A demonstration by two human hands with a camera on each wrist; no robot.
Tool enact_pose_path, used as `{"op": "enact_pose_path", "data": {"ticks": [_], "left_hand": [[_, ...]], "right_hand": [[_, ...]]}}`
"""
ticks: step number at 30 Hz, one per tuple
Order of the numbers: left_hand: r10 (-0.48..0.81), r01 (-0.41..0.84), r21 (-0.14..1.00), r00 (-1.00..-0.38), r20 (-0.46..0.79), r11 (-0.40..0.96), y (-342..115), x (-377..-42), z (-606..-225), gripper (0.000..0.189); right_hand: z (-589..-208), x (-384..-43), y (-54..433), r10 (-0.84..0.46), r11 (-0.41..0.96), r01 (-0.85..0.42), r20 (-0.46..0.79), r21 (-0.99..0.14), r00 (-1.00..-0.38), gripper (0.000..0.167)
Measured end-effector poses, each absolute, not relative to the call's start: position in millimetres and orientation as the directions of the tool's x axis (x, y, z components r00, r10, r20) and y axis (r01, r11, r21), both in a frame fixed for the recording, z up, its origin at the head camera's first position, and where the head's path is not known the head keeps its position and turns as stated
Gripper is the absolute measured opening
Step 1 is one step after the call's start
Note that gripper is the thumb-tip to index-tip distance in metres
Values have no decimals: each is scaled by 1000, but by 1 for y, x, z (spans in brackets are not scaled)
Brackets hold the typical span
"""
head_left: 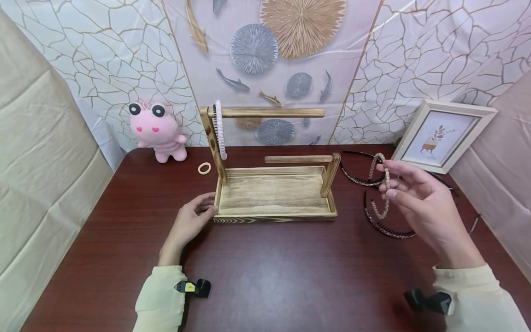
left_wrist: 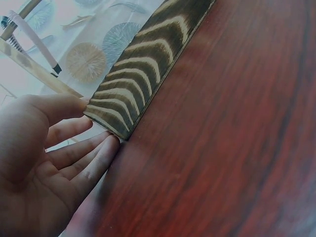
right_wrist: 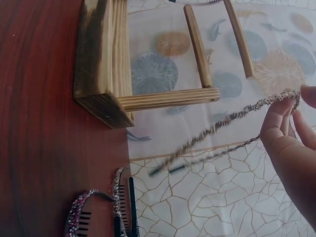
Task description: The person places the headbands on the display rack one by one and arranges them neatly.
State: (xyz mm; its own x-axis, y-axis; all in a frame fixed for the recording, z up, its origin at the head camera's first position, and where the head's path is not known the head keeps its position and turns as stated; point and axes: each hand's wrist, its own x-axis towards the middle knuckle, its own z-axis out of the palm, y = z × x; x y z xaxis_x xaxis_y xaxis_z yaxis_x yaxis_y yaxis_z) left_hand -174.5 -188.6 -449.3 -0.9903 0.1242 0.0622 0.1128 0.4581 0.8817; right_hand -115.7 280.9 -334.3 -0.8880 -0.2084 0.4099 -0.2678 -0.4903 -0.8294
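Note:
A wooden rack (head_left: 274, 191) with a shallow tray base and two bars stands mid-table. My left hand (head_left: 192, 221) grips its front left corner, thumb at the tray's edge and fingers along the outer side. In the left wrist view the striped front board (left_wrist: 133, 79) runs up from these fingers. My right hand (head_left: 419, 198) pinches a beaded headband (right_wrist: 212, 131) between thumb and fingers, raised to the right of the rack. Its two ends point away from the hand. A pale pink headband (head_left: 220, 131) with dark teeth hangs on the upper bar's left end.
Two toothed, glittery headbands, one farther back (head_left: 352, 180) and one nearer (head_left: 386, 229), lie beneath my right hand. A framed picture (head_left: 444, 136) leans at the back right. A pink plush toy (head_left: 159, 131) and a small pale ring (head_left: 204, 168) are at the left.

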Motion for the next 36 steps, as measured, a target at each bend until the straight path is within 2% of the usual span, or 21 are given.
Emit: {"op": "enact_pose_path", "data": {"ticks": [7,17,27,36], "left_hand": [[118,104,882,-991,55,460,-186,-173,-448,42],[129,114,883,-990,61,455,-175,-158,-416,39],[130,134,880,-988,83,455,-177,-159,-419,39],[113,118,878,-991,73,464,-187,-173,-449,41]], "right_hand": [[-319,-123,275,-154,-447,-286,388,-847,-909,51],[-281,-152,265,-52,-436,-289,344,-853,-937,44],[-262,-187,245,-6,-344,-319,342,-883,-940,35],[-249,-206,224,-11,-307,-351,372,-885,-928,30]]}}
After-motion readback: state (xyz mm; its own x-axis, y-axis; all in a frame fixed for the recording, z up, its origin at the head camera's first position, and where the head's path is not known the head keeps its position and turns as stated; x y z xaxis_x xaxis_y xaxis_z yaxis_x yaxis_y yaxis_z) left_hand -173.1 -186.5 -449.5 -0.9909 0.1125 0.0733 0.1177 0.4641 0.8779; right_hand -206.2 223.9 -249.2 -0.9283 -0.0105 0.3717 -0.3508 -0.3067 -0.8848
